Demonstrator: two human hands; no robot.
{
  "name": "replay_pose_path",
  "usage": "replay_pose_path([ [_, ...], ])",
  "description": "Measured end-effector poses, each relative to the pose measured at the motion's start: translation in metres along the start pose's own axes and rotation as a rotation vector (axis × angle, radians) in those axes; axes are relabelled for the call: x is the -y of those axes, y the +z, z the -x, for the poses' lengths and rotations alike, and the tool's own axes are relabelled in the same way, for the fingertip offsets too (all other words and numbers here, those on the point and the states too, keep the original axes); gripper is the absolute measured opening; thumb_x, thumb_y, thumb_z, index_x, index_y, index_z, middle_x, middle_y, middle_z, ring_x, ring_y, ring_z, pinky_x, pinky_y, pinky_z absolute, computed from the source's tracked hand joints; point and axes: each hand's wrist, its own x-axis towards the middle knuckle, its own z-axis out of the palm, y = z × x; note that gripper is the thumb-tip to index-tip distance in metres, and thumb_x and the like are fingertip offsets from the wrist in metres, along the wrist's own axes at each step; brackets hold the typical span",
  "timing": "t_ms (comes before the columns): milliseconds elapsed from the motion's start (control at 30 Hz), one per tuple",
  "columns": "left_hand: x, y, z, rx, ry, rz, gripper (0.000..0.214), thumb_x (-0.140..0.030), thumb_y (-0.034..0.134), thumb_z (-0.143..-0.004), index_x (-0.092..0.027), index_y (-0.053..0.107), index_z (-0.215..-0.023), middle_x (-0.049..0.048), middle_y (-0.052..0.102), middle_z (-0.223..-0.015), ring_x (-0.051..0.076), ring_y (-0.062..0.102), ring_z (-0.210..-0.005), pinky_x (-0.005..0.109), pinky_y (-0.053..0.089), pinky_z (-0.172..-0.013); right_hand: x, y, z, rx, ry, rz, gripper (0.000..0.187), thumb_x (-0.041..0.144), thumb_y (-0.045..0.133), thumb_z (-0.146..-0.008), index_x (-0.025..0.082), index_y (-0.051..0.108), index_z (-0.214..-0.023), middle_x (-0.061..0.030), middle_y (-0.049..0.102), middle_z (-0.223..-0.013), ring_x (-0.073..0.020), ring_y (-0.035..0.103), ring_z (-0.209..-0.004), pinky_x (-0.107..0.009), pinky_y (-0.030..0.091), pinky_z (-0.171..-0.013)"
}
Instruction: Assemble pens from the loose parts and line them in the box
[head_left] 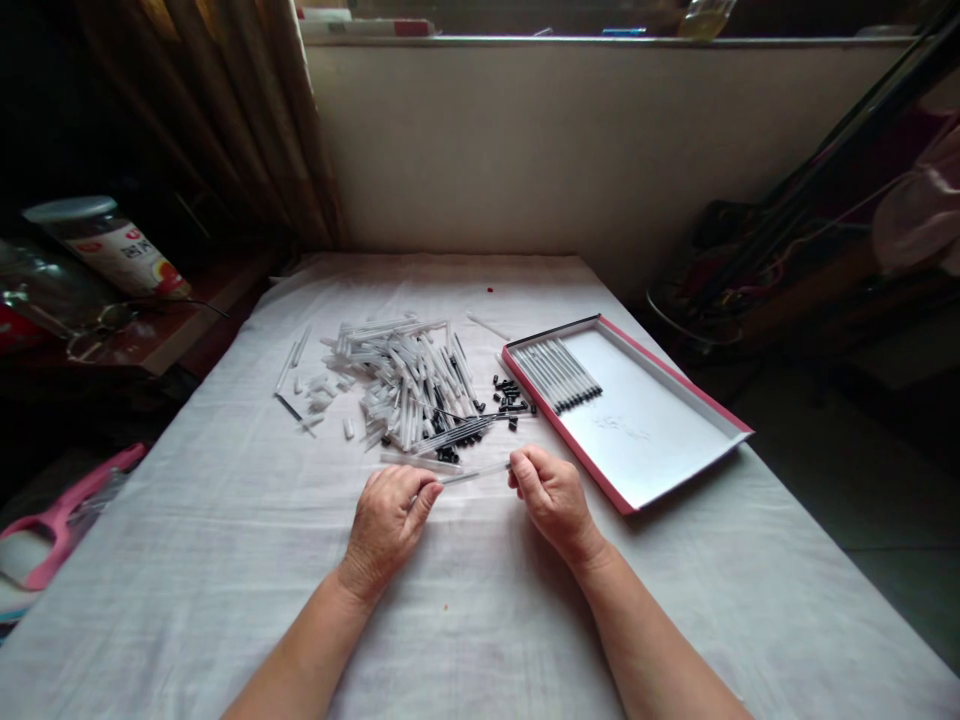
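A thin pen (474,475) with a clear part and a dark refill stretches between my two hands. My left hand (391,512) pinches its left end between thumb and fingers. At its right end my right hand (551,498) is closed, hiding the tip. Just beyond my hands lies a heap of clear pen barrels (409,385), with dark refills (454,432) at its near side. Small black pen plugs (510,395) are scattered to the right of the heap. Clear caps (319,390) lie on its left. A row of assembled pens (556,375) rests in a shallow box.
The red-edged white box (675,440) stands at the right on the cloth-covered table (262,560). Pink-handled scissors (67,510) lie at the far left. A lidded jar (112,250) stands on a side shelf. A wall (525,150) bounds the table's far end.
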Motion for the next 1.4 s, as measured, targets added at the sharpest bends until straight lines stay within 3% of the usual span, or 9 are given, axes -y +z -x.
replay_pose_path([
  [333, 0.002, 0.004, 0.0, -0.121, -0.041, 0.138, 0.011, -0.03, 0.057, -0.09, -0.021, 0.062, -0.089, 0.0033, 0.068, -0.081, 0.018, 0.064, -0.079, 0.031, 0.049, -0.075, -0.005, 0.008, -0.001, 0.05, 0.154, -0.13, 0.044, 0.047, 0.043, -0.092, 0.021, 0.05, -0.057, 0.0008, 0.054, -0.05, -0.0114, 0.05, -0.044, -0.022, 0.04, -0.049],
  [400, 0.002, 0.005, -0.001, -0.123, -0.053, 0.159, 0.01, -0.03, 0.058, -0.089, -0.021, 0.062, -0.089, 0.0034, 0.068, -0.082, 0.017, 0.064, -0.079, 0.031, 0.05, -0.076, -0.005, 0.007, 0.0, 0.058, 0.157, -0.141, 0.04, 0.046, 0.044, -0.092, 0.02, 0.055, -0.064, 0.0006, 0.057, -0.054, -0.0116, 0.051, -0.046, -0.023, 0.042, -0.05],
  [533, -0.002, 0.005, 0.001, -0.086, -0.044, 0.176, 0.01, -0.03, 0.059, -0.089, -0.021, 0.062, -0.089, 0.0036, 0.068, -0.083, 0.017, 0.065, -0.079, 0.03, 0.051, -0.076, -0.006, 0.008, 0.004, 0.106, 0.083, -0.149, 0.031, 0.041, 0.052, -0.089, 0.018, 0.064, -0.106, -0.0024, 0.068, -0.075, -0.0123, 0.058, -0.053, -0.024, 0.048, -0.054],
  [633, 0.001, 0.002, -0.001, -0.041, 0.003, 0.154, 0.013, -0.033, 0.057, -0.09, -0.021, 0.062, -0.091, 0.004, 0.068, -0.085, 0.017, 0.065, -0.081, 0.03, 0.052, -0.077, -0.008, 0.012, 0.006, 0.146, -0.029, -0.136, 0.023, 0.035, 0.058, -0.087, 0.019, 0.069, -0.1, -0.0061, 0.073, -0.087, -0.0167, 0.066, -0.071, -0.028, 0.053, -0.068],
  [800, 0.061, -0.027, -0.025, -0.104, -0.005, -0.106, 0.034, -0.042, 0.052, -0.09, -0.02, 0.059, -0.114, 0.0108, 0.067, -0.114, 0.025, 0.061, -0.109, 0.04, 0.045, -0.099, -0.015, 0.013, 0.001, 0.012, -0.003, -0.06, 0.02, 0.033, 0.057, -0.088, 0.019, 0.071, -0.088, -0.0068, 0.075, -0.087, -0.0209, 0.069, -0.081, -0.032, 0.054, -0.077],
  [933, 0.135, -0.061, -0.048, -0.159, -0.259, -0.35, 0.043, -0.042, 0.044, -0.089, -0.014, 0.059, -0.119, 0.0172, 0.06, -0.127, 0.031, 0.053, -0.121, 0.046, 0.039, -0.106, -0.017, 0.012, -0.002, -0.045, 0.029, -0.068, 0.024, 0.036, 0.055, -0.087, 0.018, 0.071, -0.086, -0.0058, 0.075, -0.081, -0.0201, 0.07, -0.075, -0.03, 0.055, -0.073],
  [1067, 0.18, -0.075, -0.065, -0.046, -0.497, -0.395, 0.052, -0.042, 0.041, -0.089, -0.009, 0.056, -0.125, 0.022, 0.048, -0.14, 0.035, 0.042, -0.133, 0.048, 0.034, -0.11, -0.015, 0.015, -0.002, -0.056, 0.002, -0.032, 0.022, 0.033, 0.055, -0.086, 0.019, 0.072, -0.084, -0.0063, 0.076, -0.084, -0.0209, 0.071, -0.078, -0.03, 0.054, -0.075],
  [1167, 0.191, -0.069, -0.08, 0.014, -0.51, -0.363, 0.051, -0.042, 0.04, -0.088, -0.01, 0.058, -0.123, 0.0222, 0.054, -0.135, 0.037, 0.047, -0.128, 0.055, 0.035, -0.107, -0.014, 0.016, -0.002, -0.051, -0.001, -0.004, 0.021, 0.031, 0.055, -0.086, 0.02, 0.072, -0.084, -0.0065, 0.076, -0.085, -0.021, 0.071, -0.079, -0.031, 0.054, -0.076],
  [1400, 0.167, -0.026, -0.097, 0.127, -0.294, -0.243, 0.046, -0.044, 0.041, -0.088, -0.016, 0.061, -0.118, 0.0116, 0.064, -0.125, 0.025, 0.055, -0.122, 0.04, 0.038, -0.109, -0.014, 0.016, -0.002, -0.042, -0.012, 0.024, 0.019, 0.031, 0.056, -0.086, 0.021, 0.073, -0.085, -0.0063, 0.076, -0.086, -0.021, 0.071, -0.079, -0.03, 0.055, -0.075],
])
